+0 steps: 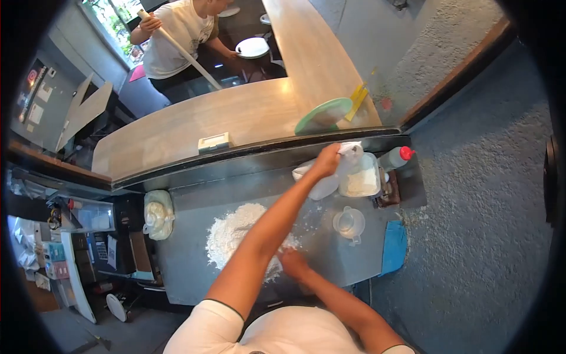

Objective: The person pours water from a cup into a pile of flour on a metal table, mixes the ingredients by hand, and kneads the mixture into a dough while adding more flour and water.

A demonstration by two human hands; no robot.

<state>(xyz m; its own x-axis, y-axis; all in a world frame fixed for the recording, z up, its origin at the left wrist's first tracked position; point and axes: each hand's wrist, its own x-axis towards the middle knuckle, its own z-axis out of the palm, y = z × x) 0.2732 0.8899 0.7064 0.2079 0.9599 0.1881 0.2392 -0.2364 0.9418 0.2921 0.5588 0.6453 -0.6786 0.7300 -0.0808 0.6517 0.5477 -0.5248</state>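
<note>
grey worktop (188, 248): left arm (262, 242) stretched forward, left hand (327, 160) grasping crumpled white plastic (352, 150); right hand (294, 264) low at flour heap (227, 237), grip cannot be told. heap mid-worktop, white, loose, powdery.

green disc (323, 116), wooden counter (177, 127), person (175, 38) beyond

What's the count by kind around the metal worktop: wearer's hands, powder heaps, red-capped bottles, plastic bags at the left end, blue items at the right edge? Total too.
Hands: 2 (left hand, right hand)
Powder heap: 1
Red-capped bottle: 1
Plastic bag: 1
Blue item: 1
Total: 6
</note>
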